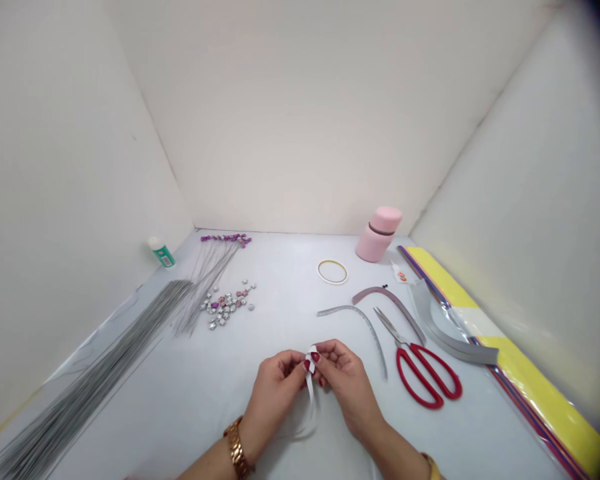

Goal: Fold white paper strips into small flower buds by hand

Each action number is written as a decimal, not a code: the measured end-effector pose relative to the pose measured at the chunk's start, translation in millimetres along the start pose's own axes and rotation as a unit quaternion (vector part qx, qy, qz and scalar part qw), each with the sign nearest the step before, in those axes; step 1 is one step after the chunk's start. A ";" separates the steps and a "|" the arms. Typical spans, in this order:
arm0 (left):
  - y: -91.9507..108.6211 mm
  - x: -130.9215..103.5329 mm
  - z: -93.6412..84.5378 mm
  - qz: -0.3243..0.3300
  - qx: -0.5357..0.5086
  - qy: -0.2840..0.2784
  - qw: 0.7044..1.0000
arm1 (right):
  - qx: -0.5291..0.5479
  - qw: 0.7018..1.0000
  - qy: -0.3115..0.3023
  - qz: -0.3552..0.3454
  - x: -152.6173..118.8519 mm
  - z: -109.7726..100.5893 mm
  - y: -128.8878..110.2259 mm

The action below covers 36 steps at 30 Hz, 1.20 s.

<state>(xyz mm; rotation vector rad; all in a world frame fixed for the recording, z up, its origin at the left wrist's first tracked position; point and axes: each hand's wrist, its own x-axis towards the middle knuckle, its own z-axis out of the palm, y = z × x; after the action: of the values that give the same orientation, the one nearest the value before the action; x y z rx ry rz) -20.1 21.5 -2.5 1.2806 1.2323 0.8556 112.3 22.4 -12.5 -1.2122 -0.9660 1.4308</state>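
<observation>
Between both thumbs and fingertips I pinch a narrow white paper strip [311, 393], its upper end folded into a small flat knot and its tail hanging down toward the table's front. My left hand [279, 385] grips the folded end from the left, closed. From the right, my right hand [346, 378] is closed on the same folded part. Farther off to the left lies a loose pile of small folded silver, pink and purple stars [225, 305]. Scissors with red handles [420, 370] rest to the right of my right hand, near thin curved strips [375, 327].
A bundle of grey wires [110, 373] runs along the left side, with purple-tipped stems [220, 257] behind. A glue stick [161, 253] stands by the left wall. At the back right are a tape ring [333, 272], a pink flask [379, 235], wide grey strips [450, 337] and packaged coloured sheets [545, 400].
</observation>
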 end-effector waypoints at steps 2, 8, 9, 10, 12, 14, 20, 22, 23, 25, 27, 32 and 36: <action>-1.9 1.1 1.5 -0.010 -0.039 -0.004 0.999 | -0.012 1.000 0.007 -0.015 -0.8 -0.8 1.8; -2.6 -0.2 0.8 -0.010 -0.091 -0.026 0.995 | -0.064 0.995 0.035 -0.066 -4.3 0.5 3.0; -2.6 -0.3 1.2 -0.014 -0.100 -0.026 0.995 | -0.066 0.995 0.036 -0.069 -4.7 1.2 3.0; -2.9 -0.3 1.8 -0.018 -0.108 -0.023 0.994 | -0.069 0.995 0.034 -0.070 -4.9 2.0 2.7; -4.2 0.0 3.3 -0.022 -0.110 -0.012 0.994 | -0.078 0.994 0.030 -0.071 -5.3 3.3 1.8; -5.7 -0.3 4.5 -0.019 -0.096 -0.006 0.995 | -0.092 0.992 0.032 -0.078 -5.4 3.9 0.2; -2.3 -7.0 3.9 0.044 0.006 0.002 0.999 | -0.141 0.984 0.046 -0.099 -4.0 1.8 -2.2; -0.2 -10.0 2.8 0.073 0.064 0.017 0.995 | -0.160 0.980 0.048 -0.107 -3.4 0.5 -1.4; 0.6 -11.2 2.2 0.090 0.096 0.024 0.991 | -0.170 0.978 0.047 -0.112 -3.3 -0.1 -1.0; 1.5 -12.8 0.7 0.131 0.155 0.032 0.979 | -0.194 0.973 0.040 -0.120 -3.3 -1.2 -0.6; 1.4 -13.2 -1.0 0.174 0.206 0.033 0.962 | -0.216 0.967 0.037 -0.127 -3.5 -2.1 -0.9; -4.7 -10.4 -7.0 0.231 0.288 0.028 0.929 | -0.244 0.959 0.039 -0.136 -3.8 -3.8 -3.5; -6.8 -8.6 -10.4 0.200 0.265 0.049 0.942 | -0.183 0.979 0.026 -0.089 -3.2 -2.9 -5.5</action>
<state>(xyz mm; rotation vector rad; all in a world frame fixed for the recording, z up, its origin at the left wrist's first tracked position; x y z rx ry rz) -33.0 14.5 -6.2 1.9923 1.3559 0.9114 116.1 20.3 -7.1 -1.3802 -1.3063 1.1059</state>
